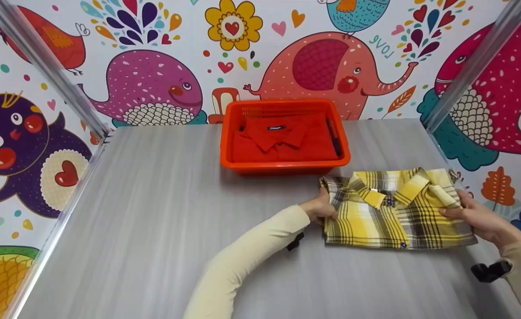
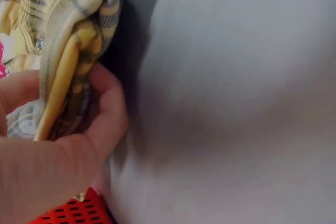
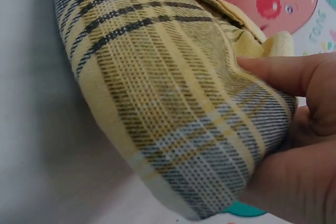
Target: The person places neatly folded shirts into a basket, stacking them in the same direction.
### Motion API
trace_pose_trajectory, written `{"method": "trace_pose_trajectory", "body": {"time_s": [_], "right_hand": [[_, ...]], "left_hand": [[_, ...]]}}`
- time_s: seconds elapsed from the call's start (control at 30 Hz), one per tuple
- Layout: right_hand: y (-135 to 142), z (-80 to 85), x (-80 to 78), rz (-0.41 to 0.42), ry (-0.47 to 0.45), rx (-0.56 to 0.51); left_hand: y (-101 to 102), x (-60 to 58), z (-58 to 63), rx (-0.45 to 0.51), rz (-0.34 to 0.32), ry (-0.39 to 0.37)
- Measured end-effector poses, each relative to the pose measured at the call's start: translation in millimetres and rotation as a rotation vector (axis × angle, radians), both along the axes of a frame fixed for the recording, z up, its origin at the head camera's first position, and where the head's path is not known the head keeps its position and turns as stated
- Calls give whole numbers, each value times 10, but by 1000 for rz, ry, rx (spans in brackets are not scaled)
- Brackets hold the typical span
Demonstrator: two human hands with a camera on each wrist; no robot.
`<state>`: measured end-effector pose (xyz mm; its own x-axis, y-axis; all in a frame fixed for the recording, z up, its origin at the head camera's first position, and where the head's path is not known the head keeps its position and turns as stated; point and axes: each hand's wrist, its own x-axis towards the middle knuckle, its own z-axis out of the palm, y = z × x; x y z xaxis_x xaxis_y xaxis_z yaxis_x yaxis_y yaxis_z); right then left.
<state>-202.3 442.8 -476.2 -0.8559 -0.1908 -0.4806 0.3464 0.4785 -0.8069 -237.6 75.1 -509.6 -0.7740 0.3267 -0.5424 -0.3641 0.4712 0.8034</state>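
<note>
A folded yellow plaid shirt [image 1: 402,221], collar toward the back, is held at the right of the table between both hands. My left hand [image 1: 322,207] grips its left edge; in the left wrist view the thumb and fingers of the left hand [image 2: 68,150] pinch the folded layers. At the opposite edge my right hand [image 1: 484,219] holds the shirt, thumb on top. The right wrist view shows the plaid cloth [image 3: 173,103] sagging from the right hand [image 3: 310,129], whose other fingers are partly hidden by the shirt.
Behind the shirt, an orange-red basket [image 1: 282,167] stands at the table's back edge. A folded red shirt [image 1: 304,148] lies inside it, with something dark along its right side. Cartoon-printed walls and metal posts [image 1: 472,62] border the grey table [image 1: 154,212].
</note>
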Motion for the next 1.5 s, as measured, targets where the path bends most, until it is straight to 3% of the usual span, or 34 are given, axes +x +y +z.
{"method": "trace_pose_trajectory", "body": {"time_s": [0.1, 0.27, 0.67, 0.8, 1.0, 1.3, 1.5], "right_hand": [[-99, 0, 15, 34, 57, -10], [-253, -14, 35, 58, 70, -48], [-707, -50, 44, 66, -24, -181], [-891, -68, 56, 67, -53, -218], [-1167, -102, 102, 66, -4, -313], [-1496, -133, 128, -46, -52, -354], [-1644, -99, 137, -23, -46, -391]], "left_hand": [[-121, 65, 17, -13, -22, 17], [-313, 193, 43, -39, -14, 35], [-902, 373, 69, -26, -9, 63], [-1141, 433, 31, 17, 15, 94], [-1449, 520, -32, 109, 21, 135], [-1798, 582, -22, 231, 43, 138], [-1969, 607, 35, 238, 67, 98]]}}
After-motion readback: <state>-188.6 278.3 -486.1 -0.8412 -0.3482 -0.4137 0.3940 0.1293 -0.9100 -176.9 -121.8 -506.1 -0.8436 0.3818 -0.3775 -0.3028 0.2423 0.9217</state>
